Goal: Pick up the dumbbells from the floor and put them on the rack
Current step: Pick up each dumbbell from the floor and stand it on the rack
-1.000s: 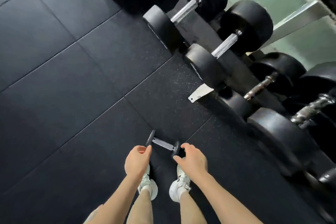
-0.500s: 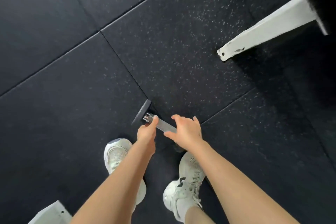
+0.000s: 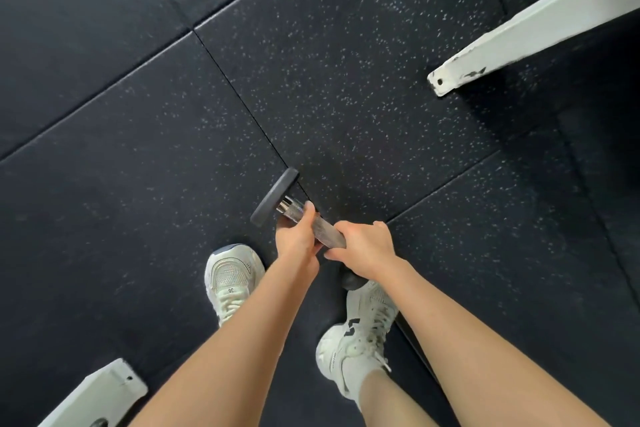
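Fingers of left hand (image 3: 298, 242) and right hand (image 3: 364, 246) clench dumbbell (image 3: 298, 215)'s knurled steel handle over speckled rubber floor (image 3: 346, 80).

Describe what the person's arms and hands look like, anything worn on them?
Both forearms are bare, with no sleeves in view. The left hand and right hand wear no gloves, and no watch, bracelet or ring shows on either.

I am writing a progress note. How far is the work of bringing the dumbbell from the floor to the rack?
Done: nothing is on the rack in this view. In hand: the left hand and right hand both grip the dumbbell by its metal handle, low near the shoes. Left: lifting it and placing it on the rack, of which only a white foot shows.
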Available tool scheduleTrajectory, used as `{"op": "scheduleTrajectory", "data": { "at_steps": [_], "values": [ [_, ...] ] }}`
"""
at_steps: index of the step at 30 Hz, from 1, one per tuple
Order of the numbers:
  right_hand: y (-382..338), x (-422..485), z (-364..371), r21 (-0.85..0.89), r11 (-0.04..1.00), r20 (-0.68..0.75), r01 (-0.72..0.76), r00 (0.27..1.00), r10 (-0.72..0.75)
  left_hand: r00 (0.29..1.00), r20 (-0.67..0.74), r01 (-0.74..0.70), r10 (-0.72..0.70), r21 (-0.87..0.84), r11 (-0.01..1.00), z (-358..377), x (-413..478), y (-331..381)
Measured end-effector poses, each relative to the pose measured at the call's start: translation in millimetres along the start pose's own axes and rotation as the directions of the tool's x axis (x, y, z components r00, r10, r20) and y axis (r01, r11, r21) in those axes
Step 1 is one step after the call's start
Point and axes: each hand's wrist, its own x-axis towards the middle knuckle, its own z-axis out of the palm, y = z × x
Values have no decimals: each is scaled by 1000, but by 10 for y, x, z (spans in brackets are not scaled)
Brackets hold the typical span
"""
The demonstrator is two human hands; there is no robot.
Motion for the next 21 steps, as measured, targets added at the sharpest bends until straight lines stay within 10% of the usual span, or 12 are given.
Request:
{"op": "scheduleTrajectory", "data": {
  "at_steps": [13,21],
  "values": [
    [-1095,-3039,-1756,186,982,-192,24,981,12,933,243,-308,265,158,938,-608,-3565,1174],
    [-1749,-4876,-2745,468,879,-400,87,909,122,751,478,-624,456,285,728,-852,-5702,1890]
  ]
}}
